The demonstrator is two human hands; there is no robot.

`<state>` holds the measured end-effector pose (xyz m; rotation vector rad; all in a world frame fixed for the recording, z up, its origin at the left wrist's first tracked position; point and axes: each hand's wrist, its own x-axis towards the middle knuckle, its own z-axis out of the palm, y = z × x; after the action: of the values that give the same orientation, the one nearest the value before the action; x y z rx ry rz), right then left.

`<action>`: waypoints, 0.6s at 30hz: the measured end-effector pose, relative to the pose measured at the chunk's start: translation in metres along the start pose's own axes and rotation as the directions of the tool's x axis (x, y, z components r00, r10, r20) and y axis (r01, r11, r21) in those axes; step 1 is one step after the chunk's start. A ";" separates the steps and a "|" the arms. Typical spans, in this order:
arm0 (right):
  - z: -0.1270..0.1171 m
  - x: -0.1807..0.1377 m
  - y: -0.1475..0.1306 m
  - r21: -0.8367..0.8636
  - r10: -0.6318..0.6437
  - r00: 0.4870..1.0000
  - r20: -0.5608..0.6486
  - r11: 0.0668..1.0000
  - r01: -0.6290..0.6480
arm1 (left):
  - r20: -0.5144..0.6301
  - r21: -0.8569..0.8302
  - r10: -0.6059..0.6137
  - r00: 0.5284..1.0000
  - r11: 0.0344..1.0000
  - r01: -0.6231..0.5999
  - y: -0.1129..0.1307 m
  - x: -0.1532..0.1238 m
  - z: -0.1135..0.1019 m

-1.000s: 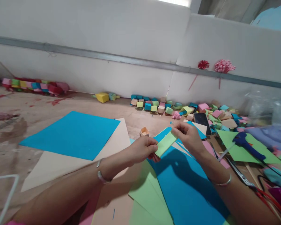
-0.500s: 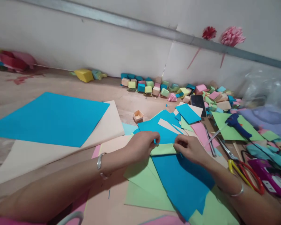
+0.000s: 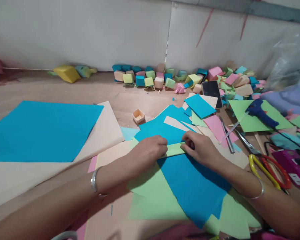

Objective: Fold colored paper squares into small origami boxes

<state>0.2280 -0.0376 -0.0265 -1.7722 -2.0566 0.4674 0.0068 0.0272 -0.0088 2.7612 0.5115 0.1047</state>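
A light green paper strip (image 3: 175, 150) is stretched between my two hands, over blue paper (image 3: 192, 183). My left hand (image 3: 150, 148) pinches its left end with the fingers curled. At the strip's right end my right hand (image 3: 201, 146) grips it between thumb and fingers. Below the hands, light green sheets (image 3: 152, 203) lie partly under the blue paper. Just beyond the strip are more blue paper (image 3: 155, 128) and a narrow cream paper piece (image 3: 175, 123). The fingertips partly hide both ends of the strip.
Scissors (image 3: 270, 170), a cutter knife (image 3: 227, 135), a glue gun (image 3: 261, 111) and a phone (image 3: 212, 93) lie to the right. A small peach paper box (image 3: 138, 116) sits ahead. Many folded paper pieces (image 3: 148, 81) line the wall. A large blue sheet (image 3: 45, 131) lies left.
The camera view has tipped downward and shifted right. Both hands still hold the green strip, which looks narrower and flatter, with my left hand now lying lower over its left end.
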 end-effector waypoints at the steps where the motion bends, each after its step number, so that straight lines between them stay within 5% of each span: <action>1: -0.002 0.001 -0.001 0.039 0.034 0.999 0.008 0.999 -0.034 | 0.042 0.010 0.019 0.999 1.000 -0.020 0.001 0.002 -0.003; 6: -0.005 0.004 -0.001 0.102 0.045 0.999 0.020 0.994 -0.047 | 0.158 0.153 -0.005 0.987 0.988 -0.019 0.007 0.020 -0.012; 18: -0.005 0.010 0.007 0.200 -0.009 1.000 -0.007 0.980 0.010 | 0.157 0.218 0.093 0.983 0.968 -0.126 0.006 0.030 -0.002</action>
<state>0.2355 -0.0267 -0.0245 -1.6428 -1.9383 0.6409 0.0365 0.0333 -0.0048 2.9906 0.3509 -0.1381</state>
